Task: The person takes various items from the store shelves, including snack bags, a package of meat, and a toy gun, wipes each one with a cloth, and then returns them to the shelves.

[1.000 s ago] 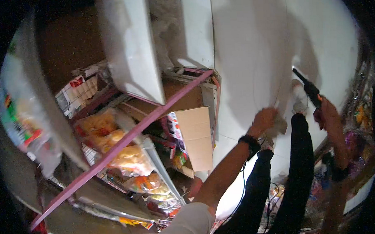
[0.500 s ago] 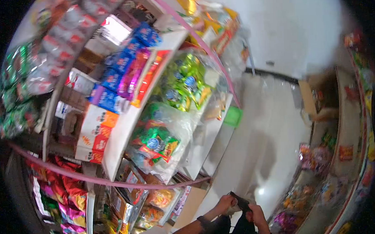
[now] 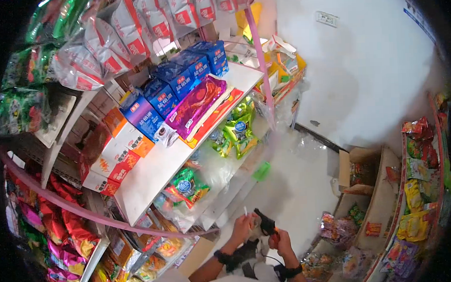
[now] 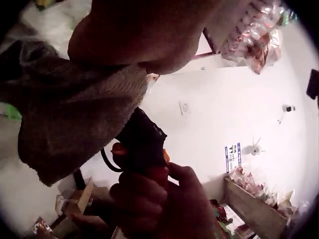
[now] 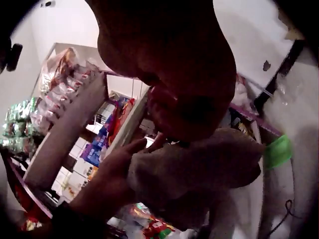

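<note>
In the head view my left hand is raised low in the picture, its fingers curled at a grey-brown cloth. The cloth hangs from that hand in the left wrist view, and the same cloth lies against my left hand in the right wrist view. Just to the right, my right hand grips a black pistol-shaped tool with orange parts. The right hand's fingers wrap round the handle in the left wrist view, and the tool is close beside the cloth, partly covered by it.
Shelves with blue boxes and snack bags stand at the left, behind a pink rail. More packaged goods line the right-hand shelves. An open carton stands by the far wall; pale floor lies between.
The head view has swung up from the floor to the shelves and wall. Both hands have come up close together; the tool, earlier held out low over the floor, is now near the left hand.
</note>
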`<action>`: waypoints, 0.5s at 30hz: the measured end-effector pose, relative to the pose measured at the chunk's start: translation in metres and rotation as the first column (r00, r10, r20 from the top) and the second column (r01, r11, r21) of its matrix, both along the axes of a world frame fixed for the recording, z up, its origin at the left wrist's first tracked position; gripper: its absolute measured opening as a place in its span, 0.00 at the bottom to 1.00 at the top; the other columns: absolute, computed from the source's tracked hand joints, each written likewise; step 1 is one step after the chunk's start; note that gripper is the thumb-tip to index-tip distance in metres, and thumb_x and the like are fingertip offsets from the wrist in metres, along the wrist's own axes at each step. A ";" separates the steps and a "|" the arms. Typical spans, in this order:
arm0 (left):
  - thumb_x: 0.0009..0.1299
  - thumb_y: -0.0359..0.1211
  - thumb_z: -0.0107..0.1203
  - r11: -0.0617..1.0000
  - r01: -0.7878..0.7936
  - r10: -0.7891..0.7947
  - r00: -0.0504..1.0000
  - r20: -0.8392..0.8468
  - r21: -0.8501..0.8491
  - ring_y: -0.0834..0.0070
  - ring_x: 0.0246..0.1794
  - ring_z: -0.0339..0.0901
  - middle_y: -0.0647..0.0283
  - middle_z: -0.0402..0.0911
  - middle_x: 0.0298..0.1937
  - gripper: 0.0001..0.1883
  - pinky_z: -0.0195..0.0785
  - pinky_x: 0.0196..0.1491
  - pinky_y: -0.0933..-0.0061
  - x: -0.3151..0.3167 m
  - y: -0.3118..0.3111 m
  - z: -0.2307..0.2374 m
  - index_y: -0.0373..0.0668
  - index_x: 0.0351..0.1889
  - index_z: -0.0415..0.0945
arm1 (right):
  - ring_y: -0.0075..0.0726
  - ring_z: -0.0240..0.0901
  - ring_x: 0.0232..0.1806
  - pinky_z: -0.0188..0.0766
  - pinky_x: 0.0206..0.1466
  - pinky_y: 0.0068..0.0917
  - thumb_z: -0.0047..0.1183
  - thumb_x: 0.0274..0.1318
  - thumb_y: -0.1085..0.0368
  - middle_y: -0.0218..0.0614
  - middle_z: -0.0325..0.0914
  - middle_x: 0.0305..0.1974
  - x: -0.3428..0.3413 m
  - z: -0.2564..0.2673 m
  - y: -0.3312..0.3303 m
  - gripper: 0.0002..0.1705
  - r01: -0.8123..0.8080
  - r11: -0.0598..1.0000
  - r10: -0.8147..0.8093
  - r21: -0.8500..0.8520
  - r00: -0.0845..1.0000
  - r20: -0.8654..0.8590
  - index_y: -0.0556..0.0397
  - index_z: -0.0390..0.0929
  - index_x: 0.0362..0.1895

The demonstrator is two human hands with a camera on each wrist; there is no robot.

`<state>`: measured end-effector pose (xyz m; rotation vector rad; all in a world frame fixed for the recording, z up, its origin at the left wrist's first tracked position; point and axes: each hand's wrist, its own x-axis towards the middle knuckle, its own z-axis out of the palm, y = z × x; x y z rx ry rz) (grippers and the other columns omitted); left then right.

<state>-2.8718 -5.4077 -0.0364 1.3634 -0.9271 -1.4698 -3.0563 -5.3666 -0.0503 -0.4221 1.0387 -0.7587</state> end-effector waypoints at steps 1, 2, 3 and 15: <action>0.76 0.41 0.37 1.000 -0.003 0.002 0.993 0.115 0.009 0.84 0.19 0.62 0.71 0.64 0.16 0.18 0.58 0.28 0.80 -0.001 -0.011 0.014 0.35 0.36 0.72 | 0.27 0.54 0.12 0.50 0.15 0.24 0.31 0.61 0.52 0.30 0.60 0.13 0.005 0.014 -0.012 0.18 -0.009 1.000 0.009 -0.010 1.000 -0.006 0.49 0.64 0.26; 0.75 0.41 0.37 0.999 -0.034 0.033 0.995 0.098 0.009 0.84 0.19 0.62 0.71 0.64 0.16 0.18 0.58 0.27 0.80 0.000 -0.023 0.014 0.35 0.37 0.72 | 0.27 0.53 0.12 0.49 0.15 0.24 0.31 0.60 0.52 0.30 0.60 0.13 0.010 0.024 -0.032 0.17 -0.009 0.999 0.009 -0.039 1.000 -0.004 0.49 0.64 0.26; 0.75 0.41 0.38 0.998 -0.062 0.062 0.995 0.084 0.000 0.84 0.19 0.62 0.70 0.64 0.16 0.18 0.57 0.26 0.80 0.000 -0.041 0.010 0.35 0.38 0.71 | 0.27 0.53 0.12 0.50 0.15 0.25 0.30 0.59 0.52 0.30 0.60 0.13 0.013 0.034 -0.050 0.17 0.018 1.000 -0.019 0.019 0.999 0.044 0.49 0.64 0.26; 0.75 0.40 0.40 0.967 -0.155 0.181 0.976 0.120 -0.203 0.85 0.18 0.62 0.71 0.65 0.18 0.19 0.57 0.23 0.82 -0.005 -0.182 0.052 0.36 0.55 0.69 | 0.23 0.55 0.11 0.50 0.14 0.24 0.29 0.60 0.55 0.27 0.63 0.12 0.007 0.053 -0.204 0.20 -0.254 0.927 0.212 -0.278 0.962 -0.171 0.53 0.67 0.24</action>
